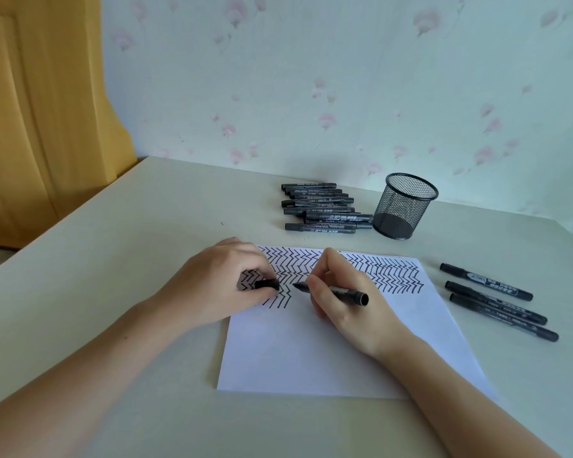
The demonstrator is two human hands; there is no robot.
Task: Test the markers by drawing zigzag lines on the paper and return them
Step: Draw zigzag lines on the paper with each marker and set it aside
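Markers lie stacked near our table's far edge, three more beside the paper's right edge. Our right hand grips an uncapped marker; our left hand pinches its cap.

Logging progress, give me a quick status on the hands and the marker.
Left hand pinches the cap. Right hand grips the uncapped marker, tip over the paper. Nothing in the way.

Pale table, zigzag-marked paper, marker pile, mesh cup, three loose markers at right
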